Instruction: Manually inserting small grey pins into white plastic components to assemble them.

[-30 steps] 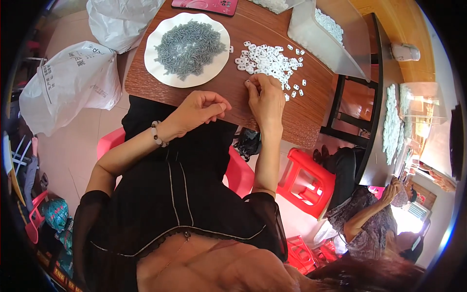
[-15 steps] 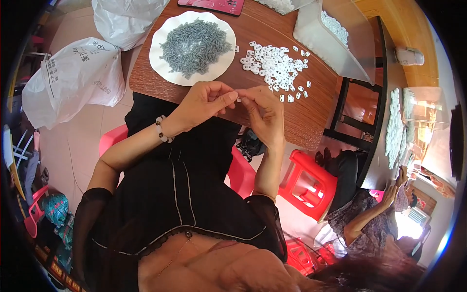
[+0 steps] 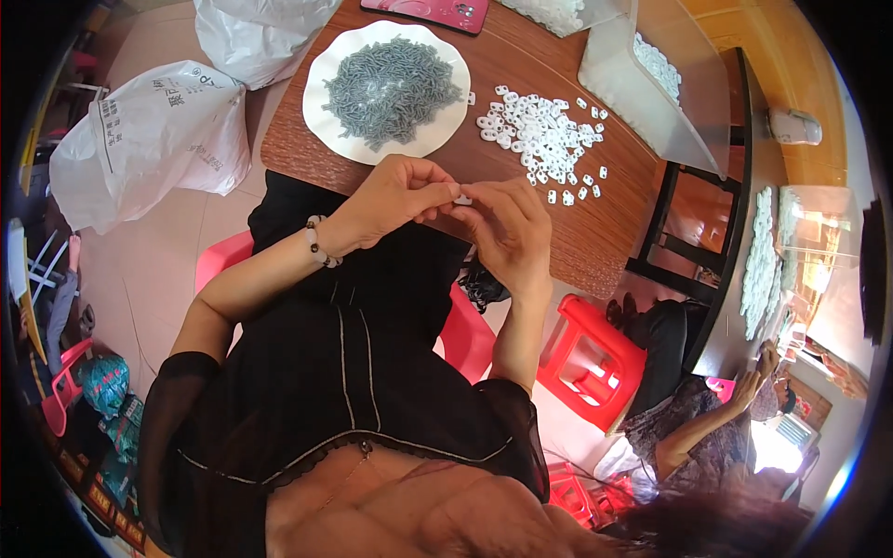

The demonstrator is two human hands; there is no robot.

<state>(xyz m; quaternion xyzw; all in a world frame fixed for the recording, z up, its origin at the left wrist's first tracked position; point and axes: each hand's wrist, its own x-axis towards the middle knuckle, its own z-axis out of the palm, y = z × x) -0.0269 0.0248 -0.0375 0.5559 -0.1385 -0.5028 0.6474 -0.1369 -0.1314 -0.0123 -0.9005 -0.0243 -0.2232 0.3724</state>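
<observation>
In front of me, over the table's near edge, my two hands meet fingertip to fingertip. Between them shows a small white plastic piece (image 3: 462, 199), partly covered by the fingers. My left hand (image 3: 395, 198), with a beaded bracelet at its wrist, pinches the piece from the left. From the other side my right hand (image 3: 514, 232) grips it with thumb and forefinger. Beyond my left hand stands a white scalloped plate (image 3: 321, 126) heaped with short grey rods (image 3: 391, 88). A loose pile of white two-holed pieces (image 3: 539, 135) lies on the wooden table (image 3: 595, 237) past my right hand.
A pink phone (image 3: 428, 11) lies at the far edge. At the far right stands a translucent bin (image 3: 642, 102) with white pieces. White sacks (image 3: 153, 153) sit on the floor at left. A red stool (image 3: 595, 363) and a person (image 3: 693, 437) at another table (image 3: 730, 316) are at right.
The whole view has shifted slightly, so the table things sit further right. My fingers have turned a little, and more of the white piece shows between them.
</observation>
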